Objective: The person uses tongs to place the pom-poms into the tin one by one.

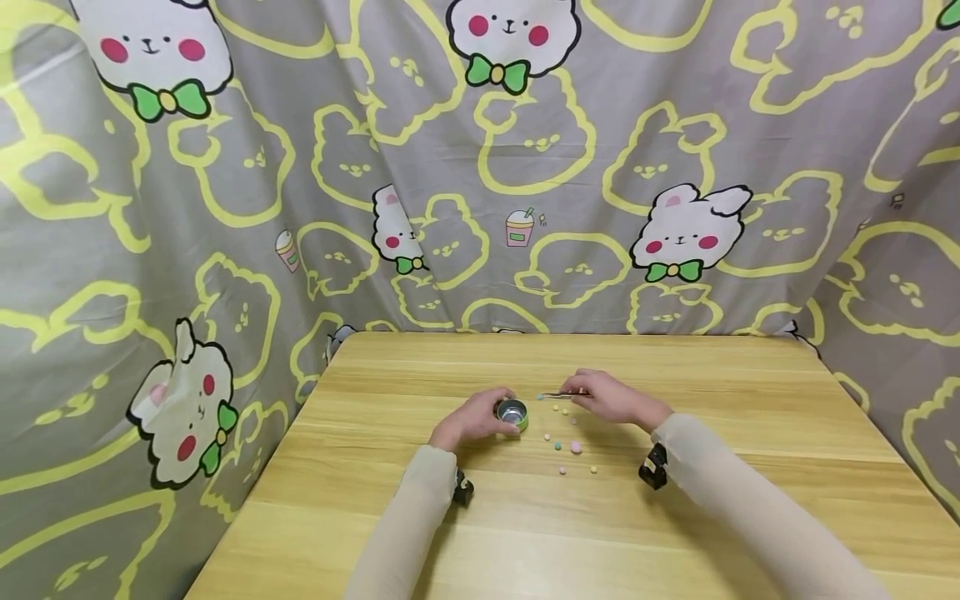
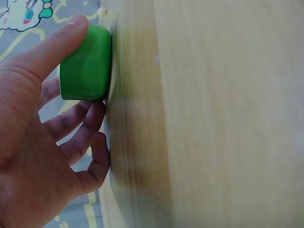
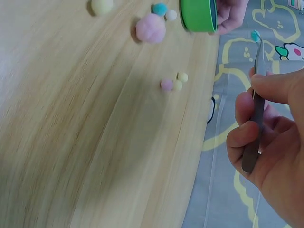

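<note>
**Two hands, one small tin, a scatter of pompoms**

Two bare hands work at the middle of a pale wooden bench (image 1: 675,517), with a grey cartoon-rabbit cloth (image 1: 225,208) hung behind and around it. The left hand (image 1: 472,419) curls its thumb and fingers (image 2: 80,124) round a small green tin (image 1: 513,413) that stands upright on the bench, mouth up; its shiny inside looks empty from the head view, though small contents could be hidden. The right hand (image 1: 611,398) pinches metal tweezers (image 3: 255,107), and the tweezer tips clasp a tiny teal pompom (image 3: 255,35), held off the bench just beside the tin and not yet over its mouth. On the bench near the tin lie more loose pompoms: a larger pink one (image 3: 150,27), a teal one (image 3: 159,8), and several small yellow and pink ones (image 3: 176,85). Judging by this, the work looks barely begun: one pompom is lifted, the others lie untouched.
</note>
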A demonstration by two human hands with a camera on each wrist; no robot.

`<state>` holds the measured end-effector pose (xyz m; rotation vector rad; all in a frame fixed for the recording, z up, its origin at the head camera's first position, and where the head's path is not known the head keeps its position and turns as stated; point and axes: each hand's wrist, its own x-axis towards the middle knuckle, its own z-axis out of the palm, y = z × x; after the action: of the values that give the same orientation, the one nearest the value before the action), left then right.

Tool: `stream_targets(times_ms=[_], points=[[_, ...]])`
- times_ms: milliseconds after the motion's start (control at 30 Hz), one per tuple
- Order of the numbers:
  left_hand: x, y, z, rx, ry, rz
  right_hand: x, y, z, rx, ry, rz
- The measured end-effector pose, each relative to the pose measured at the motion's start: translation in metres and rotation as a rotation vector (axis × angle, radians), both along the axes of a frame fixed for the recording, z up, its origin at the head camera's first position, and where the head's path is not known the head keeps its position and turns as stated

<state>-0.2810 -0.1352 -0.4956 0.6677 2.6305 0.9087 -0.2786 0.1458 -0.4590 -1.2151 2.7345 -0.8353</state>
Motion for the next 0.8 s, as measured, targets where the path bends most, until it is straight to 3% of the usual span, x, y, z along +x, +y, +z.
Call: stream_targets(times_ms=[400, 800], points=[[0.001, 0.002, 0.001, -0.029, 0.014, 0.004, -0.004, -0.017, 0.0, 0.006, 0.033, 0.046], [-0.001, 0.0, 0.001, -0.022, 0.0, 0.005, -0.004, -0.031, 0.001, 0.027, -0.022, 0.064]])
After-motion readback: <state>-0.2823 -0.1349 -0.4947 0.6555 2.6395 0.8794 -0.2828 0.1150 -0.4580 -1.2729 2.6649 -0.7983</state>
